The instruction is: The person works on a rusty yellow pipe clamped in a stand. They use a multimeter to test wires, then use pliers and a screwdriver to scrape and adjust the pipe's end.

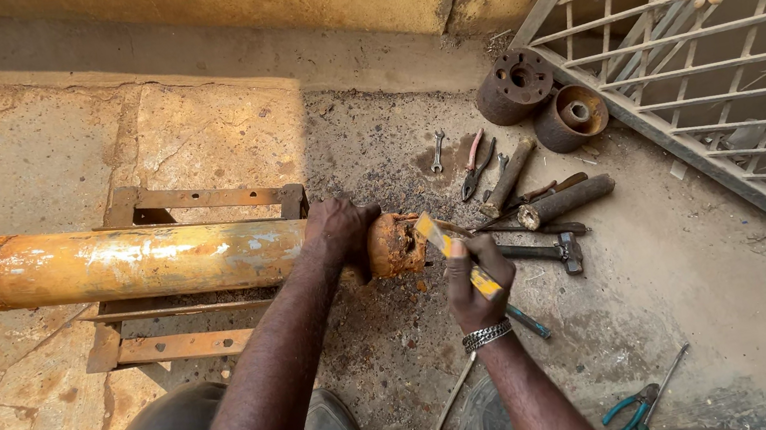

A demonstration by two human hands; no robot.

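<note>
Rusty yellow cylinder point(137, 262) across frame's left on metal stand point(189, 201), left hand point(336, 227) clamped over its end, right hand point(476, 282) fisted around yellow-handled brush point(458, 256), hammer point(540, 249) just beside.

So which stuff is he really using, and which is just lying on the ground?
In use:
- left hand on the rusty yellow cylinder
- right hand holding a yellow-handled tool at its end
- metal stand beneath

Lying about:
- wrench
- red pliers
- hammer
- two rusty round parts
- teal pliers
</note>
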